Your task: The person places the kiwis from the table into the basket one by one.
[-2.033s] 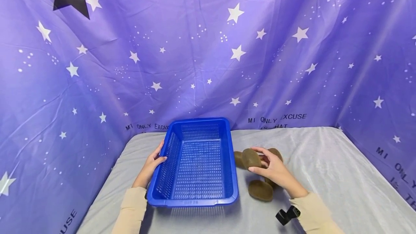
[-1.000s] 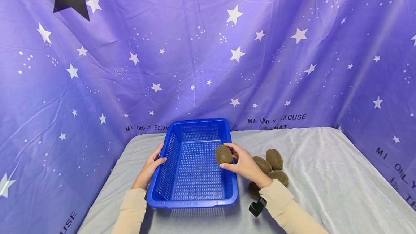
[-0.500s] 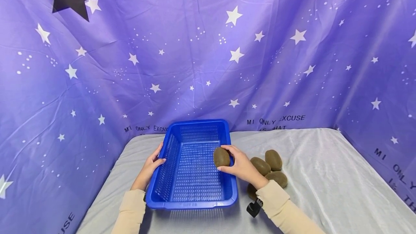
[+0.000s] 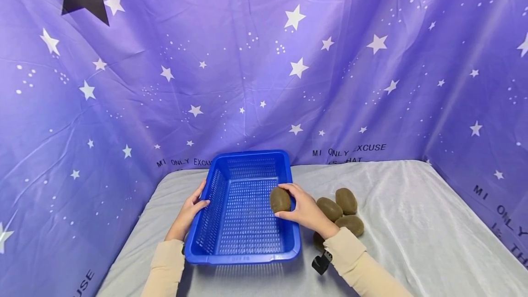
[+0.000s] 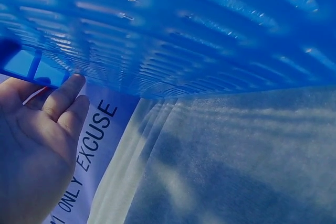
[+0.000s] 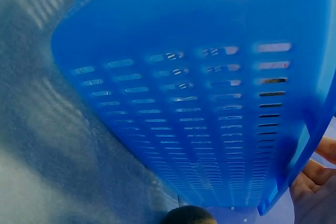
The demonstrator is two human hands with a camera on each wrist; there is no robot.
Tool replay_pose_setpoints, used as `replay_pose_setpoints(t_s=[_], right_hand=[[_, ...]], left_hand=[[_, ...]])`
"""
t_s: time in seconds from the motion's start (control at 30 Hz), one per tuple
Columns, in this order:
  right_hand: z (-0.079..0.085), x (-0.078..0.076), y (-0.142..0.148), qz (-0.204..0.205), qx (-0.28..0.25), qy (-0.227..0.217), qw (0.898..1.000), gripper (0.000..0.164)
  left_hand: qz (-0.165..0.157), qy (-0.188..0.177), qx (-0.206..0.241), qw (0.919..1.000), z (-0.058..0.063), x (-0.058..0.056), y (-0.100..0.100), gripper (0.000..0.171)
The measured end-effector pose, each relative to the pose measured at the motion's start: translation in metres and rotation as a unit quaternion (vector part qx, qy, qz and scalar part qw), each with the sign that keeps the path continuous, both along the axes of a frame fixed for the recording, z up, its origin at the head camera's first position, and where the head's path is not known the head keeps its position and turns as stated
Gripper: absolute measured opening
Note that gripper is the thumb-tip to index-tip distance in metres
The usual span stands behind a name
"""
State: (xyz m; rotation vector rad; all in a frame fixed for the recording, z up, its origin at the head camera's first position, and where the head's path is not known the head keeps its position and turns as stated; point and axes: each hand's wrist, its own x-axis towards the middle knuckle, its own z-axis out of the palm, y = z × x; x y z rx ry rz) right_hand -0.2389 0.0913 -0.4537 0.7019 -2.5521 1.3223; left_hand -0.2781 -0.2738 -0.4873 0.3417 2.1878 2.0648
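A blue slotted plastic basket (image 4: 242,259) stands on the grey cloth, with no fruit on its visible floor. My left hand (image 4: 189,210) grips its left rim, thumb on top; in the left wrist view the fingers (image 5: 65,100) reach under the rim. My right hand (image 4: 303,207) holds a brown kiwi (image 4: 280,199) between thumb and fingers, just inside the basket's right rim. In the right wrist view the basket's outer wall (image 6: 173,19) hides that kiwi, apart from dark patches behind the slots, and part of the right hand (image 6: 315,187) shows at the rim.
Several more kiwis (image 4: 329,209) lie in a cluster on the grey cloth (image 4: 412,223) right of the basket, one partly hidden by the right forearm. A purple star-printed curtain (image 4: 247,58) hangs behind and at both sides. A black device (image 4: 321,262) sits on the right wrist.
My right hand has lifted a kiwi from the cluster and carried it left over the basket's right rim. It has barely moved in the last half second. The left hand keeps its grip.
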Motion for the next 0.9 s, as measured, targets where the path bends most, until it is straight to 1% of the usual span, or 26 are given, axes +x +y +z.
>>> replay_pose_setpoints(t_s=[0.13, 0.23, 0.5, 0.63, 0.77, 0.9], right_hand=[[0.001, 0.000, -0.001, -0.007, -0.014, -0.012, 1.000, 0.065], [0.001, 0.001, 0.000, -0.009, -0.035, -0.021, 0.999, 0.060], [-0.002, 0.006, 0.008, -0.003, -0.061, -0.014, 0.998, 0.056], [-0.002, 0.011, 0.016, 0.000, -0.072, 0.001, 0.997, 0.054], [-0.002, 0.018, 0.025, -0.006, -0.082, 0.007, 0.997, 0.054], [-0.005, 0.023, 0.036, -0.014, -0.082, 0.011, 0.996, 0.053]], left_hand=[[-0.002, 0.002, 0.000, 1.0000, 0.000, 0.000, 0.000, 0.070], [-0.003, 0.004, 0.001, 1.0000, 0.000, 0.000, 0.000, 0.070], [-0.004, 0.006, 0.016, 0.9999, -0.003, -0.001, 0.001, 0.071], [-0.004, 0.006, 0.016, 0.9998, -0.002, -0.002, 0.001, 0.071], [-0.006, 0.005, 0.018, 0.9998, -0.001, -0.002, 0.001, 0.070], [0.001, 0.005, 0.014, 0.9999, -0.001, -0.001, 0.002, 0.070]])
